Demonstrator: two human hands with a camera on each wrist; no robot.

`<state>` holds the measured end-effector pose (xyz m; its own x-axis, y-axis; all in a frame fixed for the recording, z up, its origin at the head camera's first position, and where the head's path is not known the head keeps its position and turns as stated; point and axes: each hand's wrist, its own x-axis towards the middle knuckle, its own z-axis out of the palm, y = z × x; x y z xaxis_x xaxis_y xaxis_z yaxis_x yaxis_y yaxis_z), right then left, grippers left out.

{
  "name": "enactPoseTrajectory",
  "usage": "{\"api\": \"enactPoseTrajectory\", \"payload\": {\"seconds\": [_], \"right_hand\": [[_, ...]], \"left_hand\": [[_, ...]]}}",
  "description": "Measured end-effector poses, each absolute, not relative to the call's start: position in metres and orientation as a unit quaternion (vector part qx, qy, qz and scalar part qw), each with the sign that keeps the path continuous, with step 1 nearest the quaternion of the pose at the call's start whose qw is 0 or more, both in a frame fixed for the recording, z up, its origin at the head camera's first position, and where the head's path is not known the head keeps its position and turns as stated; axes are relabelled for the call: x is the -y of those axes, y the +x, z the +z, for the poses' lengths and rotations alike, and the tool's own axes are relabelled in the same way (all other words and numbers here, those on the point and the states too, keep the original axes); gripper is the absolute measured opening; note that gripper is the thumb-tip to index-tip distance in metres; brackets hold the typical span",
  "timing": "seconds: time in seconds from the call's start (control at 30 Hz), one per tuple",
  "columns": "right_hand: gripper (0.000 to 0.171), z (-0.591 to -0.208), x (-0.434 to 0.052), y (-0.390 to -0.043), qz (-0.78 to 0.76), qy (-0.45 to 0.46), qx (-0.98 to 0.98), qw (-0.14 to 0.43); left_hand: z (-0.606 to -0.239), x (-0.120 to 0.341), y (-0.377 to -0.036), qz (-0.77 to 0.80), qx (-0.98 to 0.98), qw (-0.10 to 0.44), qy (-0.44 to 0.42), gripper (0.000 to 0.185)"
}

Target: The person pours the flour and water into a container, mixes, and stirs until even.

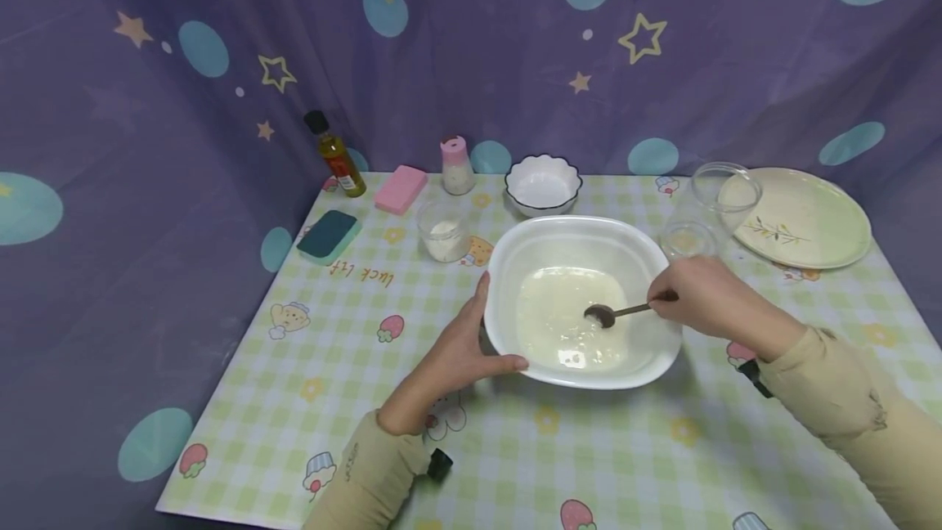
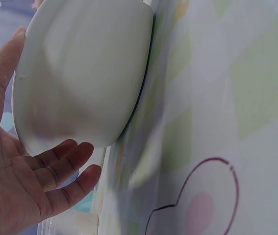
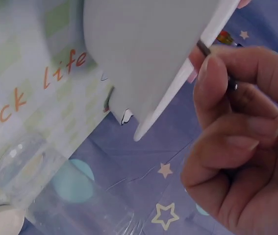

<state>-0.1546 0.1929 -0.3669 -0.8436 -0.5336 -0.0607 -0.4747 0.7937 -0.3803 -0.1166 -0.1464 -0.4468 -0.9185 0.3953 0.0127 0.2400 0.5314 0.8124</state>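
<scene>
White basin [image 1: 574, 244]: located between the two sets of fingers, set on the checked tablecloth [image 1: 250, 432]. The left hand [image 1: 464, 346] rests on the basin's side, thumb and fingers spread apart; its thumb lies at the near rim and its index finger along the outer wall. The right hand [image 1: 695, 294] pinches the handle of a dark spoon [image 1: 602, 316] between thumb and index finger, remaining fingers curled. The spoon head extends leftward from these fingertips to the surface of the pale liquid [image 1: 545, 309]; depth of immersion cannot be told. Beyond the left fingertips stands a clear cup [image 1: 432, 227] with white contents. Just beyond the right fingers is a clear container [image 1: 699, 211]; farther to their right lies an oval plate [image 1: 817, 219]. A scalloped bowl [image 1: 543, 185] sits beyond the basin, well apart from both hands.
</scene>
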Motion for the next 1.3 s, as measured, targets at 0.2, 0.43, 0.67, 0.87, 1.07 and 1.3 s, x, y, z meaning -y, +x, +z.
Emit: {"api": "enactPoseTrajectory", "payload": {"seconds": [0.2,0.43,0.67,0.87,1.07,1.3], "right_hand": [[0.019,-0.371,-0.184,-0.149,-0.205,-0.302,-0.925,0.104],[0.017,-0.383,-0.166,-0.149,-0.223,-0.332,-0.914,0.07],[0.016,-0.397,-0.151,-0.153,-0.238,-0.334,-0.912,0.029],[0.011,-0.405,-0.141,-0.162,-0.249,-0.316,-0.916,0.007],[0.013,-0.408,-0.134,-0.171,-0.249,-0.288,-0.925,-0.009],[0.01,-0.407,-0.138,-0.177,-0.224,-0.262,-0.938,-0.03]], "left_hand": [[-0.447,0.147,-0.117,0.448,-0.87,0.084,0.185,0.128],[-0.447,0.147,-0.117,0.449,-0.869,0.079,0.191,0.128],[-0.446,0.146,-0.117,0.457,-0.863,0.069,0.203,0.13],[-0.446,0.146,-0.117,0.462,-0.861,0.069,0.204,0.129],[-0.448,0.146,-0.117,0.468,-0.856,0.068,0.206,0.128],[-0.44,0.143,-0.114,0.473,-0.853,0.066,0.21,0.127]]}}
